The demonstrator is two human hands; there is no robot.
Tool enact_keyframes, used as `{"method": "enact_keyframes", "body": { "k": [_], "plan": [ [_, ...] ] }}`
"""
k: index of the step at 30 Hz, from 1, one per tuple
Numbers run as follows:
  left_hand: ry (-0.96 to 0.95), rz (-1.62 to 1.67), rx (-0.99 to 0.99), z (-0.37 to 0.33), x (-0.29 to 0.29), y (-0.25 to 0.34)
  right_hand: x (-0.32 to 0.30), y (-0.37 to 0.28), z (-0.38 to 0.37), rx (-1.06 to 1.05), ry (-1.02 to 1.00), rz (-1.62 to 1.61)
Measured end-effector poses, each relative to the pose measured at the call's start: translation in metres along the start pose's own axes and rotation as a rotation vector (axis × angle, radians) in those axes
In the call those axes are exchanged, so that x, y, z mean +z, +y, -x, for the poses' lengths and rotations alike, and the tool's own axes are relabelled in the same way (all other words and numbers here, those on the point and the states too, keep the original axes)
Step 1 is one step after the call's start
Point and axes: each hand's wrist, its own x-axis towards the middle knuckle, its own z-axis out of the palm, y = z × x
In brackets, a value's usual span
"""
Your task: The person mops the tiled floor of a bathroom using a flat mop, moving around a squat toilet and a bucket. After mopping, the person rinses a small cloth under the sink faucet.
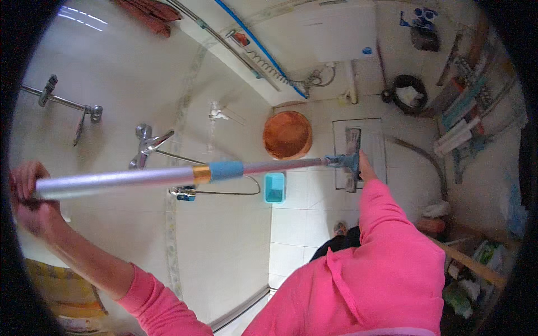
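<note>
A long mop [120, 181] with a silver telescopic pole lies almost level across the view. At its far left end my left hand [35, 204] is closed round the pole. The pole has a gold ring and a light blue collar [226, 171] near its middle, then a thinner section running right. Its narrow grey head [352, 141] sits on a light blue joint and is turned crosswise to the pole. My right hand [366, 168] grips the head beside that joint; its fingers are partly hidden behind the head.
An orange-brown basin [287, 134] and a turquoise tub [274, 187] stand on the tiled floor along the left wall. That wall carries a chrome tap [150, 144]. A black bin [409, 94] is at the back right. A grey hose [428, 157] and a cluttered shelf [471, 263] lie right.
</note>
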Motion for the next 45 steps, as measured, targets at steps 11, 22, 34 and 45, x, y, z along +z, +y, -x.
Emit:
{"method": "enact_keyframes", "body": {
  "k": [11,22,34,45],
  "plan": [
    [0.742,-0.156,0.076,0.115,0.033,-0.174,0.056,-0.133,0.029,0.187,0.253,0.298],
    [0.461,-0.073,0.222,0.209,0.121,-0.229,0.050,-0.018,0.059,0.110,0.771,0.069],
    [0.452,-0.048,0.192,0.236,0.153,-0.234,0.082,-0.034,0.083,0.213,0.641,0.059],
    [0.443,-0.003,0.252,0.218,0.065,-0.161,0.053,-0.096,0.095,0.099,0.551,0.250]
  ]
}}
